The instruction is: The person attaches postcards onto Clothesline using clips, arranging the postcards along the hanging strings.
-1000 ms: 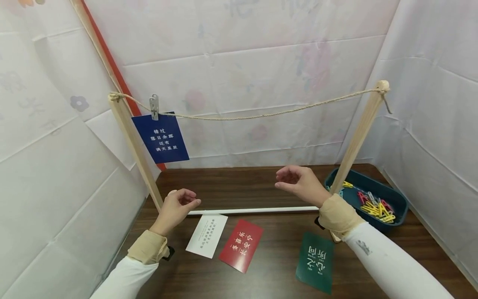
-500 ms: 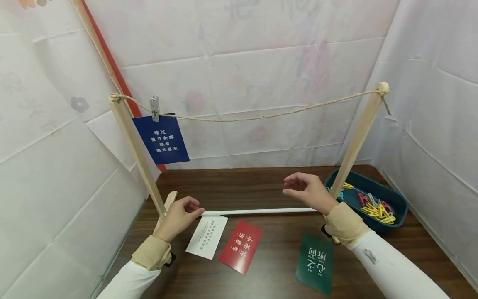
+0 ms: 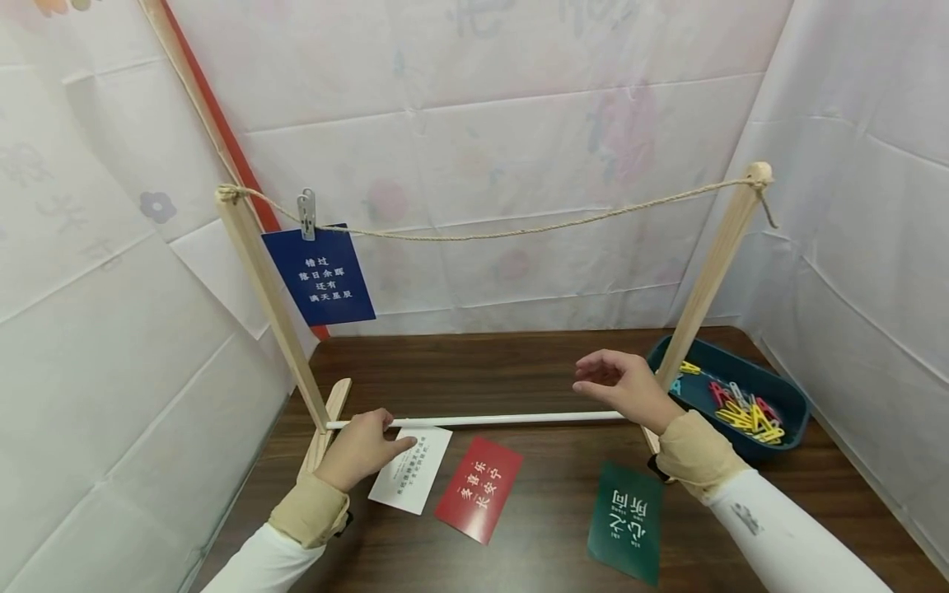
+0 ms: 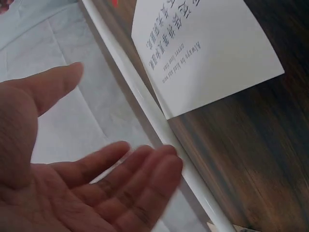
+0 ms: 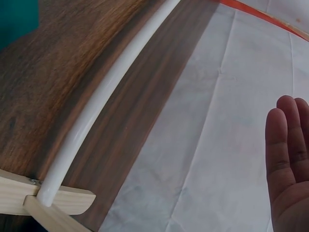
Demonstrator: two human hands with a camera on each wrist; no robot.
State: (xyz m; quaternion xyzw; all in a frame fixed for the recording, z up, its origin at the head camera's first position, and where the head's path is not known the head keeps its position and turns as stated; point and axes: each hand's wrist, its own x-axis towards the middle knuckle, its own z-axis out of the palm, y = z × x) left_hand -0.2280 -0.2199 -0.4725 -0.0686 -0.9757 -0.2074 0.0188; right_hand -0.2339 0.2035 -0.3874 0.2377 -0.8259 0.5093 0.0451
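Note:
My left hand [image 3: 363, 451] hovers at the near corner of the white card [image 3: 415, 478], its fingers loosely bent and holding nothing; the left wrist view shows thumb and fingers well apart. Right of that card lies a red card [image 3: 480, 490]. My right hand [image 3: 626, 387], also holding nothing, is in the air near the right wooden post [image 3: 704, 288]; straight fingers [image 5: 277, 145] show in the right wrist view. A green card [image 3: 626, 523] lies below it on the table. From the twine [image 3: 482, 237] hangs a blue card [image 3: 326, 284] under a grey clothespin [image 3: 307, 216].
A dark tray [image 3: 797, 403] of yellow, red and other clothespins stands behind the right post. The left post [image 3: 270, 305] and a white rod [image 3: 511, 418] complete the frame on the brown table [image 3: 460, 371]. White cloth [image 3: 519, 148] surrounds it.
My left hand has moved slightly down and to the right, toward the white card. My right hand has shifted right and down, closer to the right post. The cards have not moved.

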